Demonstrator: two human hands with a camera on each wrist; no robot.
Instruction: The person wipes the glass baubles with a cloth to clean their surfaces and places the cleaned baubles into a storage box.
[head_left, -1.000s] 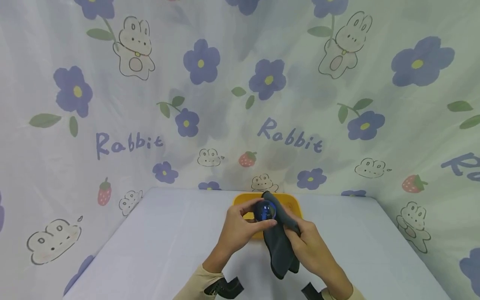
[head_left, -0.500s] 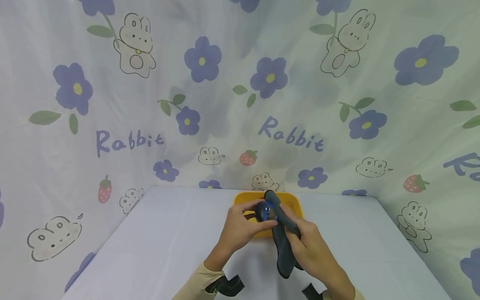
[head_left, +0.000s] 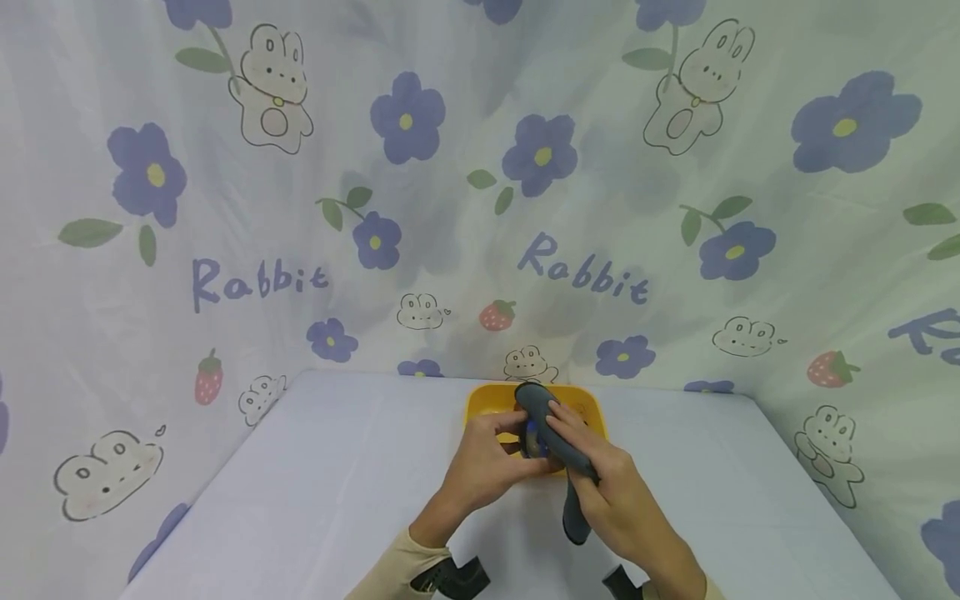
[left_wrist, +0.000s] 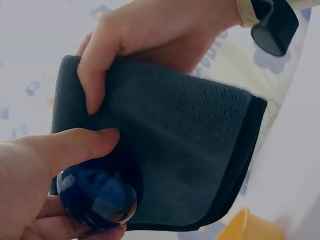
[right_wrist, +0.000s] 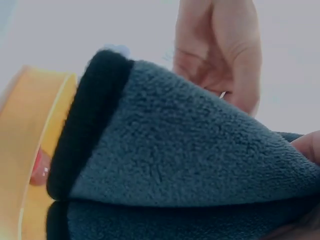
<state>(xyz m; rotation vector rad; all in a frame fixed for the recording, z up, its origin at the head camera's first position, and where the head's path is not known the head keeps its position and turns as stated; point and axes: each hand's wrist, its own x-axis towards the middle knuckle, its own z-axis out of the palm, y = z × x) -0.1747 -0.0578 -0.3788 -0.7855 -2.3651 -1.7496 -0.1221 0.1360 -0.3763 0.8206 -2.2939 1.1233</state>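
Observation:
My left hand (head_left: 486, 460) holds a glossy blue glass ball (left_wrist: 95, 195) between its thumb and fingers. In the head view only a sliver of the ball shows, since a folded grey-blue cloth (head_left: 537, 405) covers its right side. The cloth is gripped by my right hand (head_left: 621, 496), whose fingers lie over its top. From the left wrist, the soft cloth (left_wrist: 165, 145) spreads out right behind the ball, with a dark bound edge. A flap of the cloth (right_wrist: 175, 135) fills most of the right wrist view and hides the ball there.
Below and behind the hands, a yellow plastic bin (head_left: 476, 406) stands on the white-covered table (head_left: 337, 467). Inside it, in the right wrist view, shows part of a reddish round thing (right_wrist: 41, 167). A flower-and-rabbit patterned curtain (head_left: 450, 208) hangs behind the table.
My right hand has brought the cloth leftward over the ball, which is now mostly covered in the head view. The cloth's hanging part has swung right. My left hand keeps its hold.

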